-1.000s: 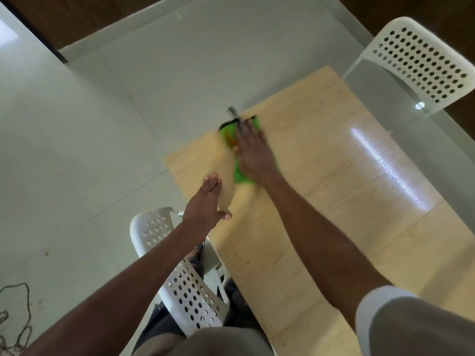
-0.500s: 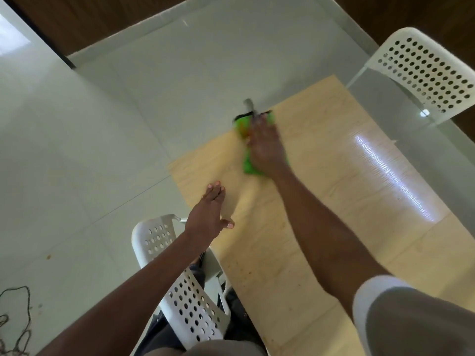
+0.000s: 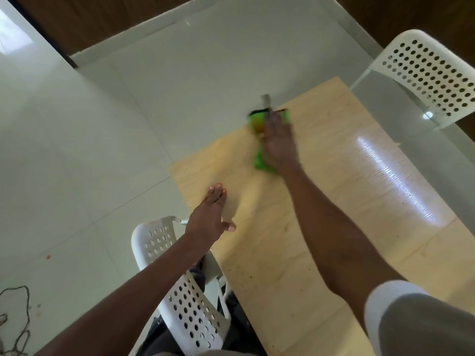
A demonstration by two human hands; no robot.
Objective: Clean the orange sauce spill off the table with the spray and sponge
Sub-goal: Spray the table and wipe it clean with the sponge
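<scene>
A green sponge [image 3: 259, 160] lies on the light wooden table [image 3: 334, 227] at its far left edge, with an orange sauce smear [image 3: 257, 125] on its far end. My right hand [image 3: 279, 142] presses flat on top of the sponge and hides most of it; the hand is motion-blurred. My left hand [image 3: 208, 217] rests flat on the table near its left edge, fingers straight, holding nothing. No spray bottle is in view.
A white perforated chair [image 3: 185, 304] stands under my left arm at the table's near left side. A second white chair [image 3: 431, 75] stands at the far right. A grey table leg [image 3: 266, 101] shows beyond the sponge. A dark cable [image 3: 15, 330] lies on the tiled floor.
My right hand has slid the sponge a short way along the table's far left edge. My left hand has stayed flat in the same place.
</scene>
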